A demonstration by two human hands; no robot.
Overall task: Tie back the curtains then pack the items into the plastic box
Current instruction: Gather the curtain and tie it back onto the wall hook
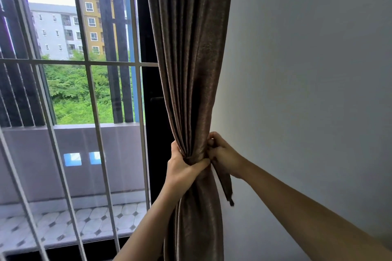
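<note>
I have the brown curtain point(191, 59) bunched at the right edge of the window, hard up against the white wall point(307, 70). My left hand point(186, 167) is wrapped round its narrowed waist, thumb across the front. My right hand point(222, 154) is on the wall side with its fingers curled in, pinching what I take to be the tieback point(226, 188), a flat strip of the same cloth whose loose tail hangs below my wrist and ends in a dark tip. I judge I am mid-fastening. To do it well I should keep the left grip firm so the pleats stay packed, draw the strip snug and level round the waist, and only then let go. I cannot see a hook or knot behind my fingers. The fabric looks heavy, with a soft sheen and deep vertical folds, so it should hold a cinch but slump if released early. The window grille point(89, 91) is thin pale bars. The plastic box is not in view.
</note>
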